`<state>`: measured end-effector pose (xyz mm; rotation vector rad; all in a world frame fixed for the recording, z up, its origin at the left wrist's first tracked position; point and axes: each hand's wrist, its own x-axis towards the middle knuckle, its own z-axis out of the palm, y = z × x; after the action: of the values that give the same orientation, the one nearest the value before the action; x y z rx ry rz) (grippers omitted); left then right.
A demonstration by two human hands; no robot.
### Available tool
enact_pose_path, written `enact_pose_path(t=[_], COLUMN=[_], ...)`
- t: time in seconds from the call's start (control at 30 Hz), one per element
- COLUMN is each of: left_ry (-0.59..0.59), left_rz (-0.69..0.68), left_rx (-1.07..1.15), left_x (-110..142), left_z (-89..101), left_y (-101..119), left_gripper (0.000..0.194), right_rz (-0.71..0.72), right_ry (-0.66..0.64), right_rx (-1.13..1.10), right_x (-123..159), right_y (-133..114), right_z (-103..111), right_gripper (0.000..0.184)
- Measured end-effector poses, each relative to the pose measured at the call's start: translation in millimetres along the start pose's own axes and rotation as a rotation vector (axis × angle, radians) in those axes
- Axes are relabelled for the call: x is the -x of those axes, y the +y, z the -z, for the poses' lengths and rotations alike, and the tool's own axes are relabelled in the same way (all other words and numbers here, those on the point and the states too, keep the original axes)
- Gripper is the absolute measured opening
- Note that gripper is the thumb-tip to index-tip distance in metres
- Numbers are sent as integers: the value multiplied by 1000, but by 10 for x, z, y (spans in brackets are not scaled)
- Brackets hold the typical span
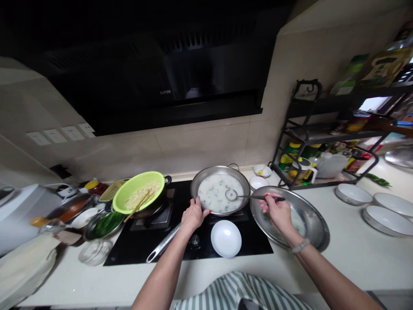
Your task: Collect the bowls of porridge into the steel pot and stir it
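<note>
A steel pan (206,174) of milky white soup with green bits sits on the right burner of the black cooktop (135,245). My left hand (194,214) grips the pan's near rim. My right hand (278,212) is closed on the handle of a metal ladle (238,196), whose bowl rests in the soup. A small empty white bowl (226,238) stands on the cooktop just in front of the pan. A long steel handle (162,244) lies on the cooktop under my left forearm.
A large steel basin (316,224) sits under my right hand. On the left burner a green colander (139,190) holds noodles and chopsticks. Greens, jars and bowls crowd the left. Two small dishes (262,171), a condiment rack (319,159) and white bowls (387,217) stand right.
</note>
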<state>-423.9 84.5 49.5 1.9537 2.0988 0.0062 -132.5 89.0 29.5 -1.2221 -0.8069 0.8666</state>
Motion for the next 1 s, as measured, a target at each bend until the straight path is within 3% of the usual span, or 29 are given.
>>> enact_pose_path(t=[0.43,0.83,1.0], left_ry=[10,-5,-14], left_rz=[-5,-7,-2], left_rx=[-17,-39,-54], left_x=[12,1,7], left_z=[7,5,16], left_y=[7,2,10], left_gripper=[66,65,64], right_rz=[27,-11,-14], right_ry=[-11,37,69], right_rx=[73,1,-40], right_x=[62,85,42], right_y=[-78,-151,-297], right_z=[72,99,258], right_gripper=[28,24,18])
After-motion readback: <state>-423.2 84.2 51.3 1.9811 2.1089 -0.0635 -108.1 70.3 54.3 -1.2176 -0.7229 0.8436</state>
